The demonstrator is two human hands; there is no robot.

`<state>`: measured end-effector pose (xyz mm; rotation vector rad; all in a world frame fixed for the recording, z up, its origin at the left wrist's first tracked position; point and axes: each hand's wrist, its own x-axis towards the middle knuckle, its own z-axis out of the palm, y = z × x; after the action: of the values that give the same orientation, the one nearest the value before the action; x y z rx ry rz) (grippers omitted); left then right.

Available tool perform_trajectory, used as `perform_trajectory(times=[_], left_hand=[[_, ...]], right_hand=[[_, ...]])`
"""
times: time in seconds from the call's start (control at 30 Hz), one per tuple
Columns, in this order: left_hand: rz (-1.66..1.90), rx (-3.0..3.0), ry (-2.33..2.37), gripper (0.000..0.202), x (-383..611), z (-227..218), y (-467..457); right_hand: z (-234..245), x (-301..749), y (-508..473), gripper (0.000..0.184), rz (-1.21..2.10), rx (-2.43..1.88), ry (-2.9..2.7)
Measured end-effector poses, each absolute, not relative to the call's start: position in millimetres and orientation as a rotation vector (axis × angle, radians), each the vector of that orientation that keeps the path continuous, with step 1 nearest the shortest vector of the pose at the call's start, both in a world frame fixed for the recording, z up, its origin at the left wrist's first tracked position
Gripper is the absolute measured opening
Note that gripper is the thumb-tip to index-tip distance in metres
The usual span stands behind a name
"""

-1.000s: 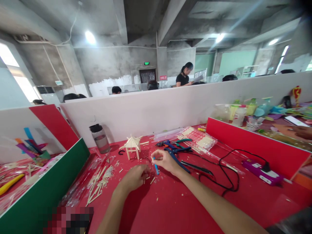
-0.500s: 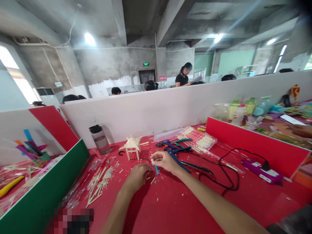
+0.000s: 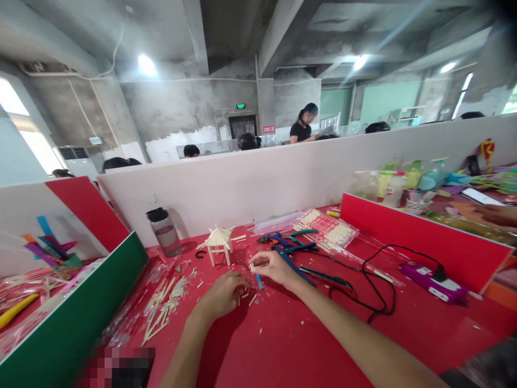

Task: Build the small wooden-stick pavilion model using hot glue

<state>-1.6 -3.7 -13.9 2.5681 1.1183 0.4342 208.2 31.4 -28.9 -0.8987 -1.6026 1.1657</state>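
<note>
- Working at small wooden pieces over the red surface (image 3: 302,345), a person brings both bare hands close together, just in front of a little stick house (image 3: 219,237).
- Right hand (image 3: 274,268): thumb and forefinger appear pinched on a small pale piece (image 3: 252,268). Directly below it shows a blue stick (image 3: 259,282); whether the fingers also hold this, I cannot tell from where I stand.
- Left hand (image 3: 224,292): fingers curled inward, beside the right hand but apart from it. Their tips are hidden, so I cannot tell whether they grip anything. Stick scraps (image 3: 252,300) lie just beside them.
- Stick house: upright on its legs, beyond the left hand and untouched, with a peaked roof of pale sticks.
- Step in hand, as judged: fine handling of one small part, apart from the house.
- Next move, as judged: it calls for a steady right pinch, with the left fingers free to support or receive the piece, and care not to knock the house.
- Surroundings: loose sticks (image 3: 155,318) lie to the left; pliers (image 3: 294,249), a box cutter (image 3: 326,278) and bagged sticks (image 3: 339,231) lie to the right; a bottle (image 3: 166,234) stands behind, near the white partition (image 3: 250,180).
</note>
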Motion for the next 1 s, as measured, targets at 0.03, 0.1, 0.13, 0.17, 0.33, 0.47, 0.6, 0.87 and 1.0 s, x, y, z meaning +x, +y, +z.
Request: perform_trajectory(times=[0.03,0.1,0.13,0.17,0.33,0.47,0.6,0.87,1.0], left_hand=[[0.413,2.568,1.097,0.041,-2,-12,-5],[0.37,2.572,1.087,0.038,-3,-11,-6],[0.35,2.576,1.089,0.036,-3,-12,-5],[0.333,2.58,1.096,0.034,-3,-14,-5],[0.391,2.531,1.162,0.028,-2,-24,-2],[0.628,2.366,1.22,0.023,3,-17,-2],[0.857,2.161,1.27,0.022,9,-9,1],[1.044,1.882,1.139,0.025,14,-14,6],[1.09,1.867,1.153,0.026,15,-15,5]], right_hand=[[-28,208,31,0.022,1.162,-0.902,-1.605],[-28,208,30,0.02,1.149,-0.904,-1.614],[-28,208,30,0.019,1.144,-0.903,-1.615],[-28,208,30,0.018,1.143,-0.902,-1.616],[-29,208,30,0.018,1.16,-0.908,-1.596],[-26,208,28,0.02,1.185,-0.92,-1.562],[-27,205,27,0.027,1.262,-0.913,-1.495],[-31,195,22,0.043,1.392,-0.851,-1.431],[-30,195,20,0.044,1.38,-0.864,-1.458]])
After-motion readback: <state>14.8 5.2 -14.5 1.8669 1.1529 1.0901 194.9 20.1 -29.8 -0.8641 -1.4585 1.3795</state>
